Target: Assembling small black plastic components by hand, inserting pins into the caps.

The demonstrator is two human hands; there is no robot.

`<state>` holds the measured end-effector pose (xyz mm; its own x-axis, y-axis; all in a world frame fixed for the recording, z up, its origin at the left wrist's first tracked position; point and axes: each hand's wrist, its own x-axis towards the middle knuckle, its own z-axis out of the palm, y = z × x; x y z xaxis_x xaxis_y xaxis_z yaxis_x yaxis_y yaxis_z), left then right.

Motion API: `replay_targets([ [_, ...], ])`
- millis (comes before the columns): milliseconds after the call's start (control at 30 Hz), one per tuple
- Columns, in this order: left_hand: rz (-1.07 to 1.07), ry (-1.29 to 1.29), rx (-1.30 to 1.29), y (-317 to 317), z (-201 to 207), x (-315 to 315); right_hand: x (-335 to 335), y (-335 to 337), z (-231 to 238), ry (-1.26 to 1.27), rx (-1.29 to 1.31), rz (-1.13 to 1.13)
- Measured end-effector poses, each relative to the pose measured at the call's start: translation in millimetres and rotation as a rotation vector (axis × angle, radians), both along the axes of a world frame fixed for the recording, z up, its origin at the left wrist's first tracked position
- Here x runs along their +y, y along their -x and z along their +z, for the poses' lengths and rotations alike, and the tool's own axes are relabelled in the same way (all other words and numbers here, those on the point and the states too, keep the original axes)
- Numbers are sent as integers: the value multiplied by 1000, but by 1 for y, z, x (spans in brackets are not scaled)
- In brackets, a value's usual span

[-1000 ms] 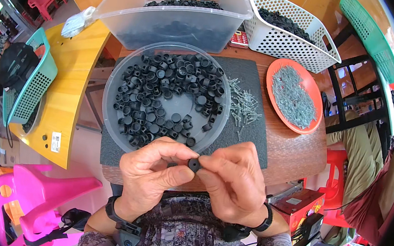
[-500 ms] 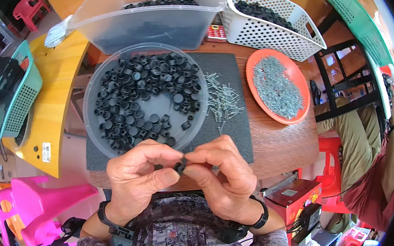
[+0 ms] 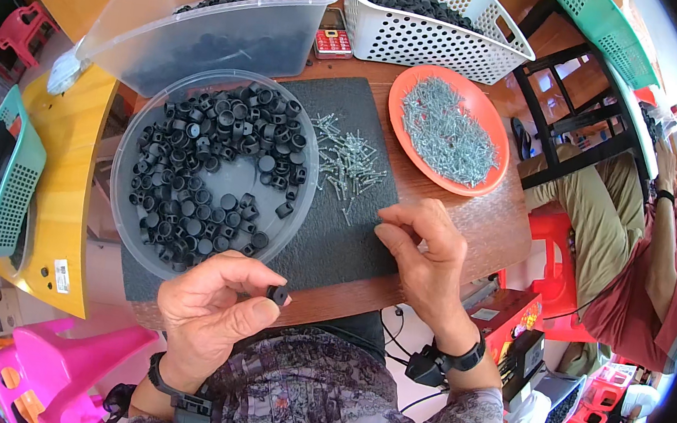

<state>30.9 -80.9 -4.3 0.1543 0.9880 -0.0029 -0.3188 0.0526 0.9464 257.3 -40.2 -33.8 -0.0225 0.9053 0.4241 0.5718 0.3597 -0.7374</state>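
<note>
Between its thumb and forefinger my left hand (image 3: 215, 306) holds a small black plastic cap (image 3: 277, 295), in front of the mat's near edge. My right hand (image 3: 429, 255) is apart from it, over the right edge of the dark foam mat (image 3: 325, 252). Its thumb and forefinger are pinched close together, and whatever may be between them is too small to see. Beyond those fingertips a loose pile of thin metal screws (image 3: 348, 162) lies on the mat. A round clear tub (image 3: 301, 207) of black caps (image 3: 219, 156) stands to the left.
An orange plate (image 3: 492, 179) heaped with screws stands at the right. At the back are a clear plastic bin (image 3: 209, 30) and a white perforated basket (image 3: 424, 50), both holding black parts. A pink stool (image 3: 63, 356) is at lower left. Another person (image 3: 649, 272) sits at the far right.
My hands were together at the cap and are now apart. The right hand has moved right and away from me, towards the screws. The left keeps the cap, and the view has shifted.
</note>
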Motion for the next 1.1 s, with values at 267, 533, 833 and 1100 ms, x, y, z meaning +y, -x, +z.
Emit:
replay_targets([
  [267,-14,22,25,0,-1,0,15,19,-8,-134,-274,103],
  [533,-11,10,-9,4,-1,-1,15,21,-3,-102,-315,174],
  [833,-41,145,-188,5,0,2,-2,30,33,1,-29,320],
  [1100,-10,150,-222,2,-1,0,-21,50,31,276,538,400],
])
